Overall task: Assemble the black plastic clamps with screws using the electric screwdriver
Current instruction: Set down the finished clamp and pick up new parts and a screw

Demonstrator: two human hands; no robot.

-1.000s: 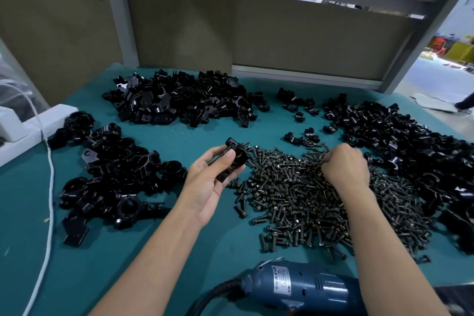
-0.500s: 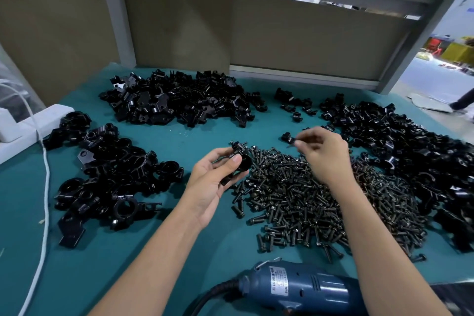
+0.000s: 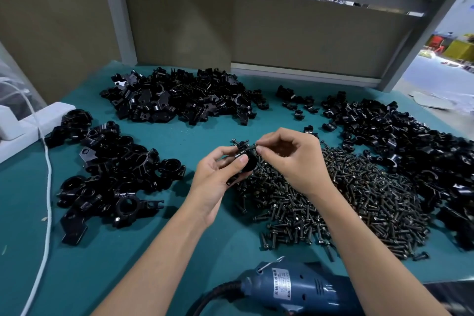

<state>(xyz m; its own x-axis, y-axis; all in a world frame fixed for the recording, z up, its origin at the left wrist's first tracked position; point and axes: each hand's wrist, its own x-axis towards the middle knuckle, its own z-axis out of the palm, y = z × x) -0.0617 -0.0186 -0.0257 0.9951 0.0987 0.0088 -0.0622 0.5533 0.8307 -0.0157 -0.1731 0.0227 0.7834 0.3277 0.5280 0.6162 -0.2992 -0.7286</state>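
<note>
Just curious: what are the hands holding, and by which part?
Left hand grips a clamp by its round body; right hand pinches a screw by one end.

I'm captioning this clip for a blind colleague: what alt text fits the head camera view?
Above a teal table, the left hand holds a black clamp while the right hand pinches a screw at its top. Piles of clamp parts lie around a heap of screws; a blue electric screwdriver lies at the near edge.

screw pile [image 3: 341, 202] lies between 2 clamp heaps [image 3: 112, 174] [image 3: 410, 151]; screwdriver [image 3: 302, 292] nearest.
</note>
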